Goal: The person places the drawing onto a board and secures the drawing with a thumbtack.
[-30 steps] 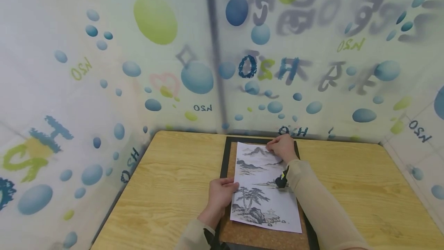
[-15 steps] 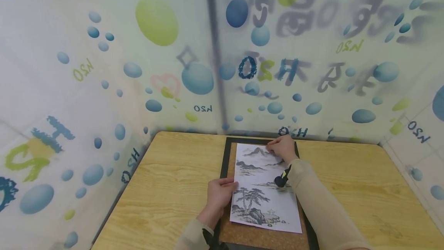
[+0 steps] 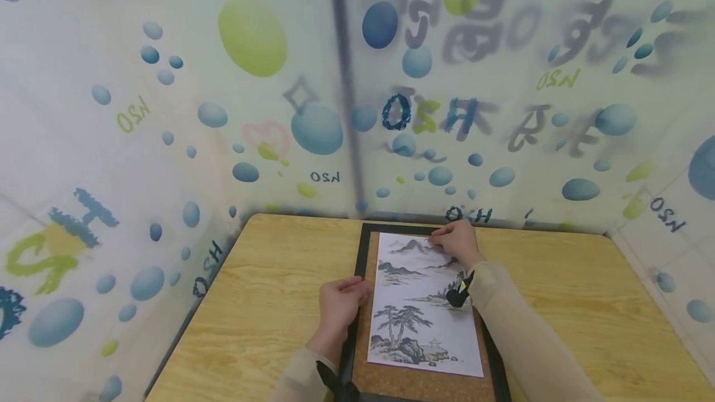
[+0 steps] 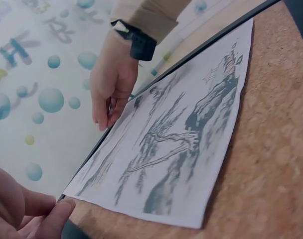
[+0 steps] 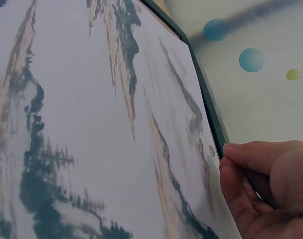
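Note:
A sheet of paper printed with an ink landscape lies on a dark-framed cork board. Along its top edge my right hand brings thumb and index finger together. Beside those fingertips, a small round silvery disc like a thumbtack head sits on the paper. Whether anything is between the right fingertips cannot be seen. My left hand is at the board's left edge, its fingers fairly straight, apart from the paper. In the left wrist view its thumb and fingertip lie close to the paper's corner, with nothing visibly held.
The board lies on a light wooden table. White curtain-like walls with blue and green bubble prints rise behind the table and on both sides. Dark camera mounts sit on the wrists.
My left hand has let go of the paper's left edge and moved left, off the sheet. My right hand has stayed at the top of the paper.

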{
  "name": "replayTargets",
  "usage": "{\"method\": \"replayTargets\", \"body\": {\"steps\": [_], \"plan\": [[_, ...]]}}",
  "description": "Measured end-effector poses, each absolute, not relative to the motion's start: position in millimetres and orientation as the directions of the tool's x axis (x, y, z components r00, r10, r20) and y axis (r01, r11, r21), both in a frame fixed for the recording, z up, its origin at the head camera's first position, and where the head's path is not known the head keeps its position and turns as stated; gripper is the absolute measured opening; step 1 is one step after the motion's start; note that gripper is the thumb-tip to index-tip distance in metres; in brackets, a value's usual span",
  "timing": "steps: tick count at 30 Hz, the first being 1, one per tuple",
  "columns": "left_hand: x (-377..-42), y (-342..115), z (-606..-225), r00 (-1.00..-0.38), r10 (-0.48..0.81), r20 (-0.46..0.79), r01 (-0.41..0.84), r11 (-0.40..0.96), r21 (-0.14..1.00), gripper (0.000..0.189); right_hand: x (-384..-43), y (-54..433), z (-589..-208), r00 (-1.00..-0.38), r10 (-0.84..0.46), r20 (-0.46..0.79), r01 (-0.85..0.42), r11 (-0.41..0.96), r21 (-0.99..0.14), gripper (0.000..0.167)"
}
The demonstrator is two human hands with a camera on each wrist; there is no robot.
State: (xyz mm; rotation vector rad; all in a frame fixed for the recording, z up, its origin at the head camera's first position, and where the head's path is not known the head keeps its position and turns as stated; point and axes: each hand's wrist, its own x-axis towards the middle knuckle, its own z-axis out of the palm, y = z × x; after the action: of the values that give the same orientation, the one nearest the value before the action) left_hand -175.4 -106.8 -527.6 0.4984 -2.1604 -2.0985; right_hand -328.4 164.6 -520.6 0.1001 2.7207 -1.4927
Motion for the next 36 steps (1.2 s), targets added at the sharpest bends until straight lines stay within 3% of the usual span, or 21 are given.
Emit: {"method": "replayTargets", "body": {"steps": [10,20,29,36], "plan": [[-200,-116,-523,-0.928,-0.362,-0.090,-0.100,0.009,0.995,0.022,-323,168,-514,-1.000,0.027,0.002,0.012,0.499,-0.866,0.015],[-217,-119,-501,-0.925,-0.336,0.175,0.092,0.249,0.964,0.018,-299,170,-494,-0.986,0.013,0.167,-0.132,0.549,-0.825,0.010],[-218,-115,-482,-0.896,-0.091,0.434,0.365,0.405,0.838,0.031,-274,168,-485,-0.923,-0.044,0.383,-0.333,0.589,-0.736,0.009],[-217,-115,-476,-0.809,0.194,0.555,0.533,0.642,0.552,0.053,-251,169,-483,-0.835,-0.219,0.504,-0.513,0.639,-0.573,0.029]]}}
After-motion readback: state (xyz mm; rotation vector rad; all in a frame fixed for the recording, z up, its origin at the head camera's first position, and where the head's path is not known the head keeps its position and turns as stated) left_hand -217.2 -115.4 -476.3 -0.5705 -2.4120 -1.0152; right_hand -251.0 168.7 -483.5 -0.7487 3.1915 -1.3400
